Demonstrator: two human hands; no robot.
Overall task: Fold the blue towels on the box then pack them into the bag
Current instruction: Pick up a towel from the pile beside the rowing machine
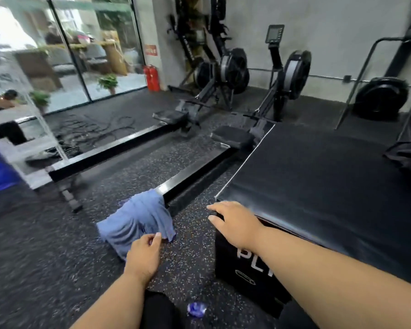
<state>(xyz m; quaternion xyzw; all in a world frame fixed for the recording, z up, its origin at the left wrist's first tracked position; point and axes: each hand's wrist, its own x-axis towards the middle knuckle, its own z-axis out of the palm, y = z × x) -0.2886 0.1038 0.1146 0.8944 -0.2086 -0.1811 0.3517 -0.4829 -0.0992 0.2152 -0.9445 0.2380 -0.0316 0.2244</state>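
A crumpled blue towel (138,219) hangs over the near end of a rowing machine rail (195,176) and spills onto the speckled floor. My left hand (144,254) pinches the towel's near edge between thumb and fingers. My right hand (235,222) rests flat, fingers spread, on the near left corner of the black padded box (330,181). A dark bag (408,157) lies at the box's far right edge, partly cut off by the frame.
Two rowing machines (233,70) stand ahead with their rails reaching toward me. A white shelf unit (26,148) is at the left, a small blue crumpled object (197,309) lies on the floor near my legs, and glass doors are behind.
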